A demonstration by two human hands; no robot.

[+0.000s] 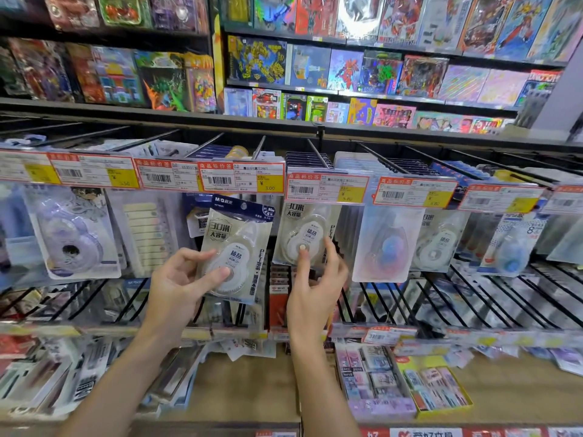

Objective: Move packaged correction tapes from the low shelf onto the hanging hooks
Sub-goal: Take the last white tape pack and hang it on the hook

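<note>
So the left hand (176, 279) is pinching a packaged correction tape (235, 250), thumb pressed on the clear blister over the round dispenser, other fingers curled behind the card's left edge. The pack is tilted a bit to the right, and its dark blue header sits just under the price tag (241, 177) marked 3.00. The two hands are apart, with a gap of shelf stock between them.

The right hand (315, 285) is just beside it, fingers loosely spread and holding nothing, index fingertip touching the front of a second, matching pack (304, 234) already hanging from a hook (317, 156) under the next price tag over.

Further right hang more tape packs, a bluish one (388, 244) closest. Below the wire racks, the low shelf (246, 386) holds assorted stationery packs.
</note>
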